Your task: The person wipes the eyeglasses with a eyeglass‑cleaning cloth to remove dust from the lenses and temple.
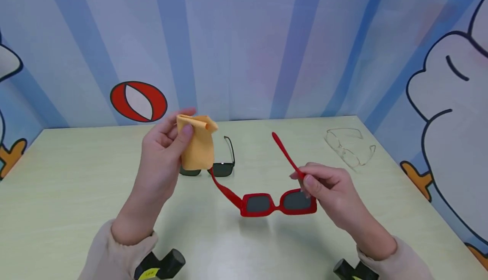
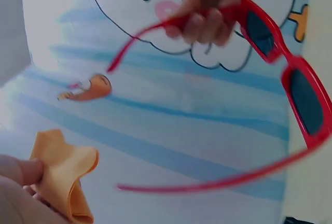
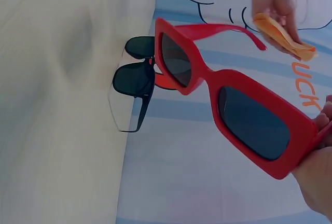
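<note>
Folded orange-yellow cloth (image 1: pixel 198 144) is pinched between the thumb and fingers of my left hand (image 1: pixel 162 153), raised above the table. My right hand (image 1: pixel 329 187) grips one temple of the red-framed sunglasses (image 1: pixel 275 206) near its hinge. Their dark lenses face me in the head view, and both temples are unfolded. The other temple reaches back toward the cloth; in the left wrist view its tip (image 2: pixel 122 187) stands apart from the cloth (image 2: pixel 65 172). In the right wrist view the red frame (image 3: pixel 207 73) spans the middle.
Black sunglasses (image 1: pixel 223 169) lie on the table (image 1: pixel 76 195) behind the left hand, partly hidden by the cloth. Thin clear-framed glasses (image 1: pixel 348 148) lie at the back right. A striped blue backdrop (image 1: pixel 236 51) with cartoon prints rises behind the table.
</note>
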Available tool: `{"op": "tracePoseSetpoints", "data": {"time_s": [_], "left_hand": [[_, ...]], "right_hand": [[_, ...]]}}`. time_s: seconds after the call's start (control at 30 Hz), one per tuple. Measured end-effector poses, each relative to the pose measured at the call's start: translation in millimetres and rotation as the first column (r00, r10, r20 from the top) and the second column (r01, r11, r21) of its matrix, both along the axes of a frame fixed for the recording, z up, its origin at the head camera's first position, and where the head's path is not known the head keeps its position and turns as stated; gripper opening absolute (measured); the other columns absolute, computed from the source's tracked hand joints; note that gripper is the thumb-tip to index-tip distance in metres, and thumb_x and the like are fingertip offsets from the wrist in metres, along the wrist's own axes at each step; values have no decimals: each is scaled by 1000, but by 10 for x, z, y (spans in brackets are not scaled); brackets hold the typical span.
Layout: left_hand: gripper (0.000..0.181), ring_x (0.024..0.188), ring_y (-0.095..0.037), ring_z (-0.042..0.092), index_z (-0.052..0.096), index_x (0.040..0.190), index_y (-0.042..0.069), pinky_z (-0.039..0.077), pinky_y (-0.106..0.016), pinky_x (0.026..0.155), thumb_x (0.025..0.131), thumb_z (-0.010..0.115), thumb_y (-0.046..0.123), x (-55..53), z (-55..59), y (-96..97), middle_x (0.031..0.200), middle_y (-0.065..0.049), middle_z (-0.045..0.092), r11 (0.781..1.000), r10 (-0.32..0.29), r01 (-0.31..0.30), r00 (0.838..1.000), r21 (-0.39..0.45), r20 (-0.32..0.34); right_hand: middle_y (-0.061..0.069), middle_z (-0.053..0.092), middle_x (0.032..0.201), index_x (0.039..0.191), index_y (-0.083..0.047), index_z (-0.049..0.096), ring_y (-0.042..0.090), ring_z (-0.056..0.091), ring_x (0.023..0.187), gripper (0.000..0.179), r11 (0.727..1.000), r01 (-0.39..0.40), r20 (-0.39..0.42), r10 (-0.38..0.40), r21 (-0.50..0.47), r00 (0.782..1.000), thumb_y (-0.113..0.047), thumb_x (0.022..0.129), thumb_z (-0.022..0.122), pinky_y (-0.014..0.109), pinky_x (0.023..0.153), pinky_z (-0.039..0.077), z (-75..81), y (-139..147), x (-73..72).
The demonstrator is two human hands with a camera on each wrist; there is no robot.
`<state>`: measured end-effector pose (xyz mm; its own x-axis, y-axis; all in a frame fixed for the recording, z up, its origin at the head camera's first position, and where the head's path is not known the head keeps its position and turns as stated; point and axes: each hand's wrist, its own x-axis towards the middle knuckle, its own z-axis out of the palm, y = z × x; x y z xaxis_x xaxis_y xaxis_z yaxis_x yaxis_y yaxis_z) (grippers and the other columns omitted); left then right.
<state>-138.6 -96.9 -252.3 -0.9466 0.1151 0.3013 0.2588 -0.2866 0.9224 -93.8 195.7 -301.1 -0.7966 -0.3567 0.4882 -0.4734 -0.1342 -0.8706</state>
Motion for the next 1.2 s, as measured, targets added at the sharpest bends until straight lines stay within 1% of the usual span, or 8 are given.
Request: {"op": "tracePoseSetpoints", "data": {"time_s": [0.13, 0.33, 0.47, 0.63, 0.77, 0.87, 1.0, 1.2], "left_hand": [[39, 111, -26, 54, 47, 134, 5, 51, -35, 88, 96, 51, 13, 85, 134, 139, 122, -8, 58, 996, 58, -58, 998, 74, 1], [42, 115, -21, 52, 43, 139, 8, 50, -30, 88, 98, 48, 13, 115, 86, 521, 131, -1, 51, 984, -49, 23, 988, 175, 150], [43, 121, -22, 46, 39, 141, 9, 48, -29, 91, 99, 44, 15, 141, -49, 807, 139, 3, 43, 966, -187, 133, 952, 220, 244], [44, 124, -23, 41, 30, 143, 3, 38, -34, 102, 102, 37, 16, 251, -216, 1037, 140, -7, 39, 901, -406, 343, 882, 265, 239], [37, 114, -23, 50, 33, 135, 7, 43, -32, 96, 100, 43, 13, 287, -335, 1084, 134, -11, 49, 891, -452, 435, 873, 129, 185], [39, 109, -23, 56, 41, 131, 8, 49, -33, 90, 95, 54, 11, 281, -415, 1101, 130, -7, 54, 927, -371, 374, 923, -12, 103], [36, 96, -22, 59, 59, 120, 6, 54, -32, 79, 86, 68, 12, 287, -485, 1135, 114, -5, 60, 978, -159, 149, 985, -149, -60], [16, 75, -16, 58, 69, 91, 2, 55, -29, 67, 79, 74, 10, 281, -512, 1148, 86, -3, 56, 977, 38, -90, 966, -196, -255]], "right_hand": [[2, 55, 80, 111, -8, 68, 14, 49, 71, 30, 997, 6, 28, -4, -74, 1000, 4, 95, 45, 24, 56, 44, 20, -60, -29], [2, 60, 92, 120, -8, 64, 14, 52, 79, 35, 990, 16, 68, -6, -143, 998, 6, 95, 44, 20, 67, 50, 47, -153, -43], [2, 60, 90, 120, -8, 62, 13, 53, 78, 32, 988, 69, 63, -60, -141, 996, 4, 94, 47, 21, 67, 51, 42, -215, -56], [1, 63, 96, 116, -11, 42, 11, 60, 79, 33, 978, 81, 78, -67, -195, 995, 11, 92, 45, 20, 66, 52, 25, -275, -94], [-1, 65, 93, 101, -14, 32, 9, 61, 73, 42, 961, 145, 125, -118, -236, 985, 23, 83, 42, 18, 58, 50, 21, -288, -96], [-3, 65, 88, 97, -14, 32, 8, 60, 68, 43, 956, 179, 144, -148, -231, 978, 24, 81, 44, 18, 54, 50, 22, -300, -90], [-3, 63, 82, 96, -14, 32, 8, 59, 66, 42, 963, 194, 148, -167, -186, 975, 23, 81, 45, 20, 53, 51, 18, -328, -94], [1, 61, 91, 96, -14, 34, 10, 62, 71, 40, 981, 142, 119, -127, -131, 985, 20, 84, 51, 23, 57, 54, -23, -346, -75]]}}
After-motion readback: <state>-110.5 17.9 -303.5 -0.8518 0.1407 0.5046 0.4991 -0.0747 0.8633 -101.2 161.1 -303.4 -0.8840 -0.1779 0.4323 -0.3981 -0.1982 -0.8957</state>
